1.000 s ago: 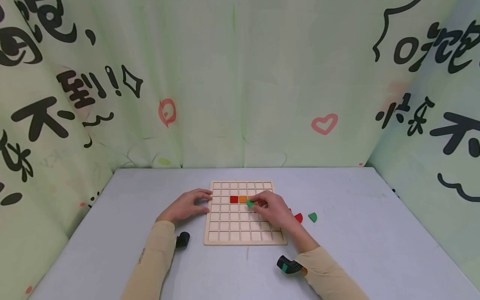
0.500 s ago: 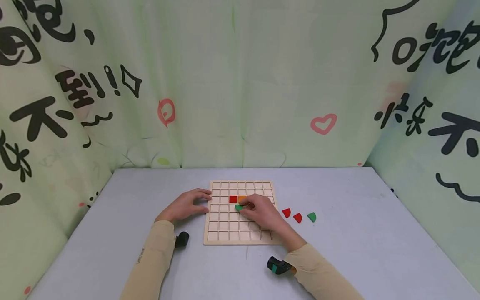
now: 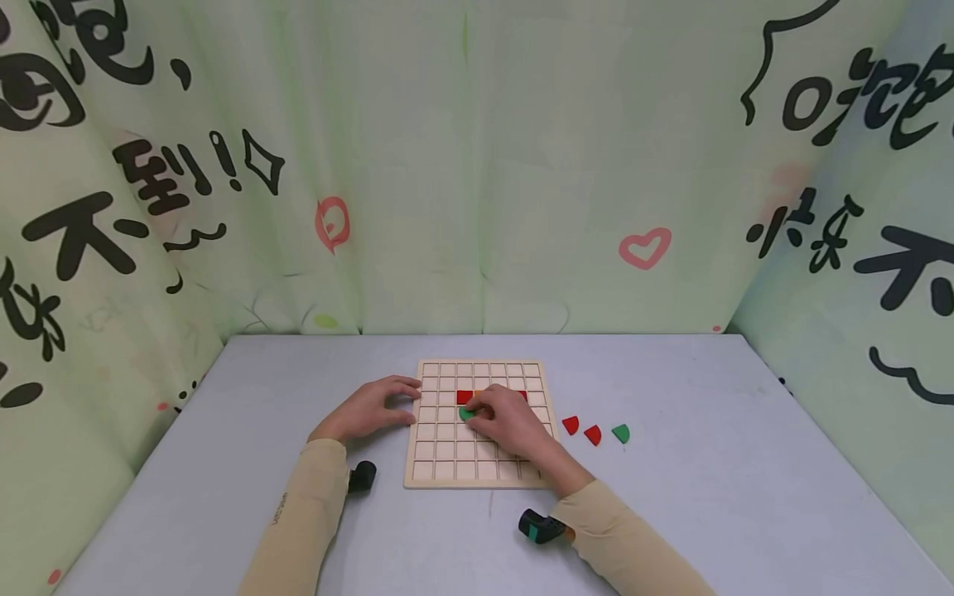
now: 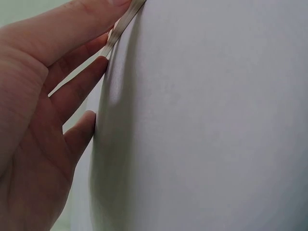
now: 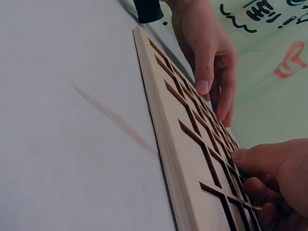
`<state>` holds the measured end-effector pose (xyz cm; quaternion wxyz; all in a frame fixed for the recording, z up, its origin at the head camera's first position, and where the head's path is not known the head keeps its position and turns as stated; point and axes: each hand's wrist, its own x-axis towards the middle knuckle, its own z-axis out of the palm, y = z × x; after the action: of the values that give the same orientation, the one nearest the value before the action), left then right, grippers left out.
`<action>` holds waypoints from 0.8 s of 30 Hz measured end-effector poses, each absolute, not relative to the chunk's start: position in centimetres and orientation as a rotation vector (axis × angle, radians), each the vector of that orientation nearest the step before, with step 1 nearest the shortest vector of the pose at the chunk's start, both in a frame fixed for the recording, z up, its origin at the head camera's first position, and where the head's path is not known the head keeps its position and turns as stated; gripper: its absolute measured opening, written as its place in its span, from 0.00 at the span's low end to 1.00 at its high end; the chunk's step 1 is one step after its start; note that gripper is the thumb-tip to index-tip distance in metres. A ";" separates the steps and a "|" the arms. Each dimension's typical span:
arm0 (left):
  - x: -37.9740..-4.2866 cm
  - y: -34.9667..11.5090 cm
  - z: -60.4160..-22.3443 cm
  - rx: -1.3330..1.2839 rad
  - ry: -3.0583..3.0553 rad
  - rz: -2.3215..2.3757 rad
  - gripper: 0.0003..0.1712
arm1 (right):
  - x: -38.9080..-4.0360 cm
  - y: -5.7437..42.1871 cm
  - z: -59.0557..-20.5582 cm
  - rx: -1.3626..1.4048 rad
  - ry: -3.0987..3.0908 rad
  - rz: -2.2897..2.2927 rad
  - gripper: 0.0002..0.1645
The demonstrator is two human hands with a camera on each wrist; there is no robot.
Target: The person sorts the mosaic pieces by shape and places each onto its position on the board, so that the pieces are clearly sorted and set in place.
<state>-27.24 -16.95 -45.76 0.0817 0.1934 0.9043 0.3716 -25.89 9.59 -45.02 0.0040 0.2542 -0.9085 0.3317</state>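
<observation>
A wooden grid board [image 3: 440,472] lies flat on the table. My left hand [image 3: 376,407] rests against its left edge, fingers fairly straight; in the left wrist view the fingertips [image 4: 98,65] touch the board's side. Between thumb and fingers my right hand [image 3: 508,422] pinches a green fan-shaped piece [image 3: 465,414] at the board's third row, just below a red square [image 3: 464,397]. An orange piece [image 3: 479,393] is mostly covered by that hand, and another red piece [image 3: 522,396] shows beyond it. The right wrist view shows only a sliver of green under the thumb [image 5: 239,156].
Right of the board lie two red fan-shaped pieces, one nearer [image 3: 570,425] and one farther [image 3: 593,434], plus a green fan-shaped piece [image 3: 621,433]. A white table [image 3: 730,480] carries everything. Printed pale green curtains [image 3: 551,165] stand behind and at both sides.
My right hand has moved left over the board with the green piece, from the orange squares to below the red square. The left hand has stayed at the board's edge.
</observation>
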 end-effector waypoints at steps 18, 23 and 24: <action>-27.4 -17.0 -46.0 0.598 2.699 1.108 0.23 | -26.0 9.4 -45.7 0.745 -2.813 1.093 0.10; -27.5 -17.0 -46.1 0.588 2.711 1.091 0.23 | -26.1 9.3 -45.7 0.736 -2.807 1.076 0.08; -27.5 -17.0 -46.1 0.583 2.712 1.088 0.23 | -26.1 9.3 -45.7 0.733 -2.806 1.076 0.08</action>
<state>-27.49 -17.04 -46.08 0.0808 0.1951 0.9072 0.3640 -26.09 9.28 -45.68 0.0240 0.2368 -0.9069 0.3476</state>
